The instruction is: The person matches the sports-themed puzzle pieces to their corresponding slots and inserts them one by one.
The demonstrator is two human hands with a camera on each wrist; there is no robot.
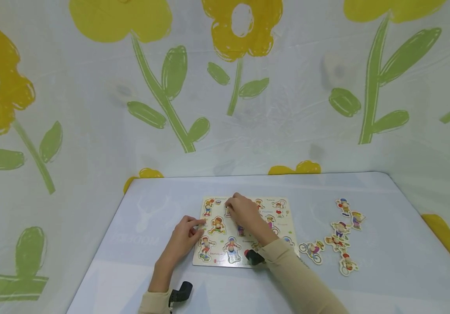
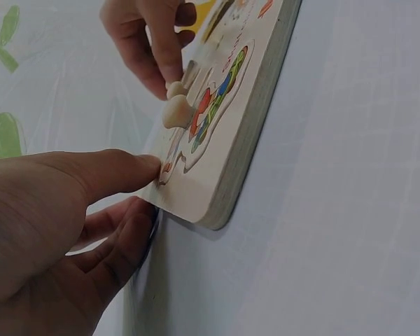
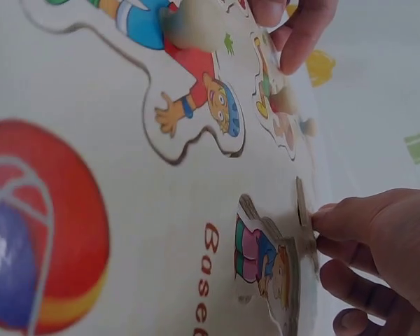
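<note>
A wooden peg puzzle board (image 1: 219, 245) with sports figures and printed words lies flat on the table. My left hand (image 1: 184, 235) holds its left edge; in the left wrist view the thumb (image 2: 129, 170) rests on top by a corner and the other fingers are at the side below. Over the board's upper row, my right hand (image 1: 246, 213) pinches a thin puzzle piece (image 3: 302, 203), seen nearly edge-on in the right wrist view. Its picture is mostly hidden. Beside it sits a figure piece (image 3: 259, 255) near red lettering. A runner piece (image 1: 217, 225) lies in the board with a round knob.
Right of the board lie several loose figure pieces: a cyclist (image 1: 312, 251) near the board's edge, a blue-capped figure (image 1: 343, 206) farther back, and a racket player (image 1: 348, 264) nearer. A flower-printed curtain (image 1: 288, 131) hangs behind the pale table (image 1: 386, 288).
</note>
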